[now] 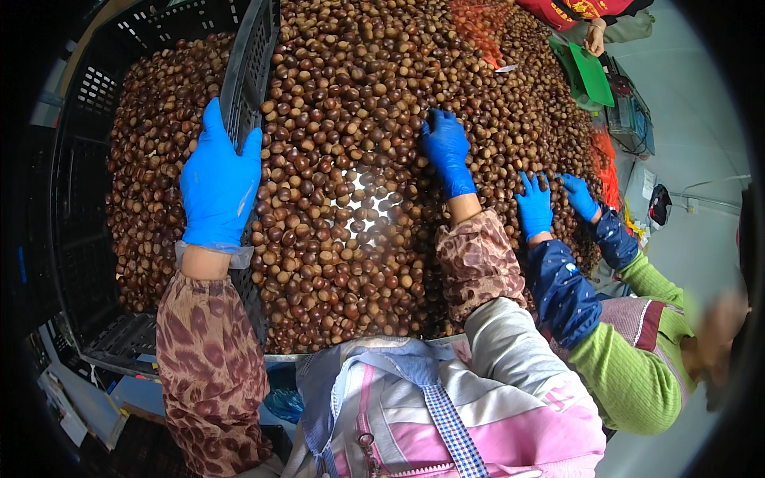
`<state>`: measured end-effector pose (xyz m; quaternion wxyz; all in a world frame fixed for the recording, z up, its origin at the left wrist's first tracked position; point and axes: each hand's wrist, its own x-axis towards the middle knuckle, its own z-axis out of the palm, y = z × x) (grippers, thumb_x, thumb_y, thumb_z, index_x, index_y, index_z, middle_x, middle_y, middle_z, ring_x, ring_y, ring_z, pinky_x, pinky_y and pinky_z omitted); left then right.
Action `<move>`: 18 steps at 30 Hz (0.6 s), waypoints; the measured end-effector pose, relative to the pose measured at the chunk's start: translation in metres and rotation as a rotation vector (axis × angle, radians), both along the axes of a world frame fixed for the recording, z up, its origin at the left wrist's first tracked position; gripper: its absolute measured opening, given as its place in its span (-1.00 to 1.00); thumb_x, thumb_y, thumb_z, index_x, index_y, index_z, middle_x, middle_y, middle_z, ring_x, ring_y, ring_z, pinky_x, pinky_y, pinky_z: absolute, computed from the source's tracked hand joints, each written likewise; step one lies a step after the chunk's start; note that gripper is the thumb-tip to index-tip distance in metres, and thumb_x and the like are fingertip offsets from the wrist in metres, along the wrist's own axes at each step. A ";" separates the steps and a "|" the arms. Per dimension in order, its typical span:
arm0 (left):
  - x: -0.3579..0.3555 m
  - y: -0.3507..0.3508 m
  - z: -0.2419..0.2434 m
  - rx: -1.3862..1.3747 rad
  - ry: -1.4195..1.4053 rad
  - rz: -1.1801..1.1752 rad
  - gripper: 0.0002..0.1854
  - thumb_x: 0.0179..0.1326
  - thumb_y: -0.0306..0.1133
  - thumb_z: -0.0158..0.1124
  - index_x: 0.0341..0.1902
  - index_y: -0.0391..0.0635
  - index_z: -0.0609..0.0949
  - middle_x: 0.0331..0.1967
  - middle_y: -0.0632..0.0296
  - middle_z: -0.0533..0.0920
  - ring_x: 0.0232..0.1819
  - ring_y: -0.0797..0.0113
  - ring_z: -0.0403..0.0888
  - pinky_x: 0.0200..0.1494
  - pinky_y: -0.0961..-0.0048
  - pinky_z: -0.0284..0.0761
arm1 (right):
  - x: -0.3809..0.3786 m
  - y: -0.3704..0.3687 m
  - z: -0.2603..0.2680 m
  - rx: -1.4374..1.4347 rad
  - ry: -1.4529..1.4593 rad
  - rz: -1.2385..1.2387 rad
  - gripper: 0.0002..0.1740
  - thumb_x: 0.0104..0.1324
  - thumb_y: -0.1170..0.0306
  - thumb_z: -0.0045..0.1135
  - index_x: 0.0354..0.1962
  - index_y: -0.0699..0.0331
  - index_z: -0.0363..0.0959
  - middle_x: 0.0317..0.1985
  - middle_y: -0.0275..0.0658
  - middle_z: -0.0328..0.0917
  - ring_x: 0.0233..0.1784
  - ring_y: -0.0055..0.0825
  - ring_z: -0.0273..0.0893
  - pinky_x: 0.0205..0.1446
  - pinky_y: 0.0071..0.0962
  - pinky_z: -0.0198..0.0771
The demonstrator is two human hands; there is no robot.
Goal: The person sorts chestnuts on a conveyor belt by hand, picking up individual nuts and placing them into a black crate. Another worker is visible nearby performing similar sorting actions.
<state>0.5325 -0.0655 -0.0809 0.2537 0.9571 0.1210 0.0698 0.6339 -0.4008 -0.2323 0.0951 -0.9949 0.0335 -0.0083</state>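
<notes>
My left hand (221, 179), in a blue glove, is at the near wall of the black plastic crate (248, 66), its thumb and a finger spread on either side of the rim. Inside that crate lies a deep heap of brown nuts (161, 149) that look like macadamias. A wide layer of the same nuts (334, 77) covers the table to the right. My right hand (445, 146), also gloved in blue, rests on this layer with its fingertips down among the nuts; whether it grips any is hidden. A bare white patch (358, 206) of tabletop shows between the hands.
At my right, a co-worker's blue-gloved hands (534, 206) are on the nuts. Another person's bare hand (594, 37) is by a green plastic scoop or sheet (590, 74) at the far right. Red mesh netting (478, 27) lies on the heap. The table's metal edge is before my body.
</notes>
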 end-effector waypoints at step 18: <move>0.000 -0.002 0.006 -0.004 0.044 0.001 -0.25 0.29 -0.09 0.14 0.43 -0.14 0.10 -0.10 -0.18 0.60 -0.34 -0.02 0.65 -0.35 0.16 0.60 | -0.141 0.173 0.019 1.210 0.416 1.109 -0.68 0.41 0.29 -0.01 0.06 0.18 0.45 0.11 -0.11 0.44 0.20 -0.22 0.39 0.28 -0.25 0.32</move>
